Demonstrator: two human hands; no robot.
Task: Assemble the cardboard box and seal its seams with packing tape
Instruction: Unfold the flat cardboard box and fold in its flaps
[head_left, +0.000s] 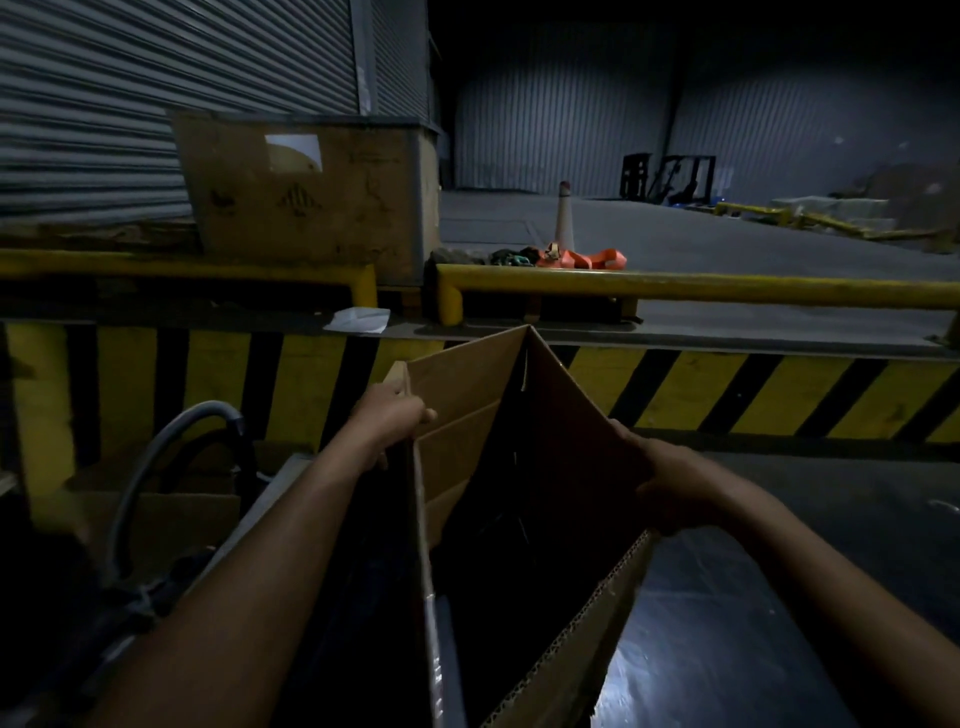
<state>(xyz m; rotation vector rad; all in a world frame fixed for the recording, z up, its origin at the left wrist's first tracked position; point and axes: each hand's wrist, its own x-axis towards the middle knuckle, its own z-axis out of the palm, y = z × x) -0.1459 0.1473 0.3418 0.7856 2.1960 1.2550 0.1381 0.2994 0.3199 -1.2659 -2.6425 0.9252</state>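
A: Where the two bare forearms reach forward at centre, what is held?

B: A brown corrugated cardboard box (467, 441), partly opened, its panels standing upright and spread into a wedge with the far corner pointing at the yellow-and-black striped dock wall (727, 395).

A: State of the left hand (395, 415)?

B: Fingers closed over the top edge of the left panel, near its far end.

A: And the right hand (670, 488)?

B: Fingers clamped on the top edge of the right panel; the fluted cut edge shows just near of it.

A: Surroundings?

B: A yellow steel guard rail (701, 291) runs along the dock edge above the wall. Beyond it lie an orange strap bundle (582, 258) and a pale traffic cone (564, 215). Far left, a large worn cardboard carton (306, 192) stands against a grey roller shutter (156, 93). A grey curved hose (150, 467) sits at near left.
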